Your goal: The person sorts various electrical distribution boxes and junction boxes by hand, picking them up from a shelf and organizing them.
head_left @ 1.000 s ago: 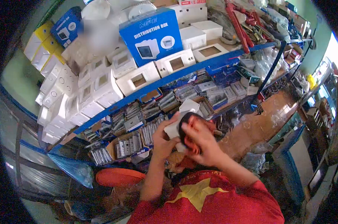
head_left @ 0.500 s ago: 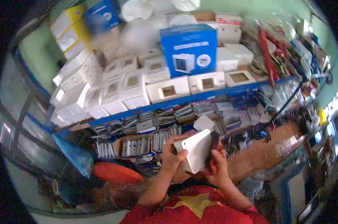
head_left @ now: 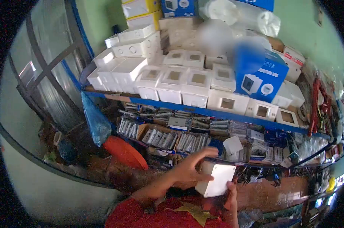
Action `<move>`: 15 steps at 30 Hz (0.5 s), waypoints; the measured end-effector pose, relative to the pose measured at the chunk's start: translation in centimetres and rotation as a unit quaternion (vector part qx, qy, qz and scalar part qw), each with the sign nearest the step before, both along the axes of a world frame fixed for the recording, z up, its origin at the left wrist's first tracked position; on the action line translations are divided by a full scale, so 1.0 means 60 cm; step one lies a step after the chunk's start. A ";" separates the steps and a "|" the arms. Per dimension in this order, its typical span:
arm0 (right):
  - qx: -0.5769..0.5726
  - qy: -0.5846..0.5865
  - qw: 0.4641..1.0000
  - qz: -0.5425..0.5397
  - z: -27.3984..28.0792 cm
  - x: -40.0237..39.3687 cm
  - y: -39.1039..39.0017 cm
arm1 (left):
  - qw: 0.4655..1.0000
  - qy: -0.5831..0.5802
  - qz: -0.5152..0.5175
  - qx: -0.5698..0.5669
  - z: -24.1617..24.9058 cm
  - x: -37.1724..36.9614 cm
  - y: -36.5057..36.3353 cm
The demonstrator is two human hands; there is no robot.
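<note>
A white square box with small holes at its corners is held in front of my red shirt. My left hand curves over its upper left side, with the thumb on the box's face and the fingers raised above it. At the lower right edge, my right hand grips the box, its thumb on the face and its other fingers largely hidden. Just above the box, a white square plate lies on the packed lower shelf.
A blue-edged shelf bears white boxes and a blue printed carton. Below are cardboard trays of wrapped metal parts. A red round object and a blue bag are at left, red tools at right.
The view has swung left, so the shelves appear further right. The box has turned and sits lower right in the picture. My left hand's fingers have lifted and spread.
</note>
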State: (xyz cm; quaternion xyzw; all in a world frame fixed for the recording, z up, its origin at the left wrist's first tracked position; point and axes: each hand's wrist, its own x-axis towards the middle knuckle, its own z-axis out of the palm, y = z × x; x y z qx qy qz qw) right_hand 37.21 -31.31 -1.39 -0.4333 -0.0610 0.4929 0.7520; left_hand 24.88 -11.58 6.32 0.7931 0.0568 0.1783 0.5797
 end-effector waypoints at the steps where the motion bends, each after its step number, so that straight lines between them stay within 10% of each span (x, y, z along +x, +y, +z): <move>1: -0.007 -0.021 1.000 0.013 -0.016 0.019 0.011 | 0.984 0.003 0.069 0.164 0.034 -0.014 0.005; 3: -0.011 -0.012 1.000 -0.014 0.005 0.015 0.040 | 0.887 0.044 0.104 0.448 0.096 -0.041 -0.012; 7: -0.009 -0.068 0.997 -0.035 0.026 -0.007 0.075 | 0.838 0.098 -0.002 0.538 0.124 -0.059 -0.027; 11: 0.122 -0.274 0.951 0.074 0.070 -0.004 0.111 | 0.930 -0.026 0.004 0.367 0.169 -0.126 0.052; 15: 0.110 -0.185 0.975 0.057 0.099 -0.036 0.136 | 0.858 -0.105 0.299 0.404 0.278 -0.238 0.137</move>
